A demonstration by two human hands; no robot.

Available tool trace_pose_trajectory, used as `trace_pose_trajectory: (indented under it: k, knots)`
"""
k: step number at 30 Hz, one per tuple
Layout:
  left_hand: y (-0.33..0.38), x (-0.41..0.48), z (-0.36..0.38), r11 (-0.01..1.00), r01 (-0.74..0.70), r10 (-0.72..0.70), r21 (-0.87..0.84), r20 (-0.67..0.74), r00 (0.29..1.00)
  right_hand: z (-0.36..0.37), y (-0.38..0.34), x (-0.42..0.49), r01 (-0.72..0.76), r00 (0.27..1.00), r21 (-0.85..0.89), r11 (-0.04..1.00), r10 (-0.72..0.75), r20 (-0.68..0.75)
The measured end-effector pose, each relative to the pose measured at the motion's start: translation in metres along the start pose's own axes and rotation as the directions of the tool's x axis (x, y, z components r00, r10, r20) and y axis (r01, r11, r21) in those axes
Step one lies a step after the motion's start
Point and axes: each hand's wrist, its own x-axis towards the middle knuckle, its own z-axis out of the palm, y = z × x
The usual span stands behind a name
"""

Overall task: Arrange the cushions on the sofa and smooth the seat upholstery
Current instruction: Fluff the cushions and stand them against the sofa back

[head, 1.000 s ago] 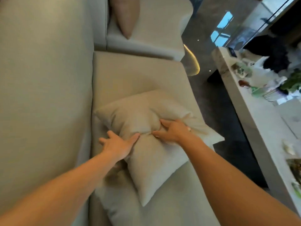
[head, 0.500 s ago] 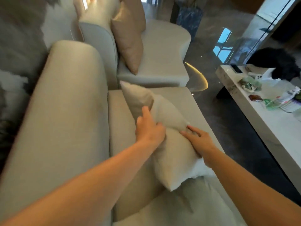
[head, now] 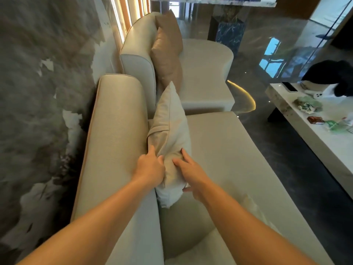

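Observation:
A beige cushion (head: 169,129) stands on edge against the backrest (head: 116,142) of the beige sofa, its top corner pointing up. My left hand (head: 150,169) grips its near left edge next to the backrest. On its near right face my right hand (head: 191,172) presses, fingers curled around the lower corner. The seat (head: 225,153) stretches to the right of the cushion. Another beige cushion (head: 200,251) lies on the seat below my arms, mostly hidden.
A brown cushion (head: 168,52) leans on the backrest of the further sofa section (head: 206,73). A white coffee table (head: 309,134) with a phone, packets and a black object stands on the right, across a strip of dark glossy floor. A marbled wall is on the left.
The cushion lay flat on the seat under both hands; it has been lifted, turned upright and set against the backrest. My view has risen toward the far sofa section.

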Motion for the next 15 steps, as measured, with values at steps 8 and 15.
trace_pose_trajectory:
  k: [8,15]
  knots:
    - [0.019,-0.06,0.015,0.996,0.01,-0.014,-0.087,-0.04,0.999,-0.045,-0.007,-0.057,0.051,0.998,-0.266,0.963,-0.062,-0.03]
    - [0.047,-0.117,0.055,0.986,0.155,-0.158,-0.053,-0.05,0.986,-0.136,0.036,-0.131,0.061,0.993,-0.5,0.864,-0.105,-0.06]
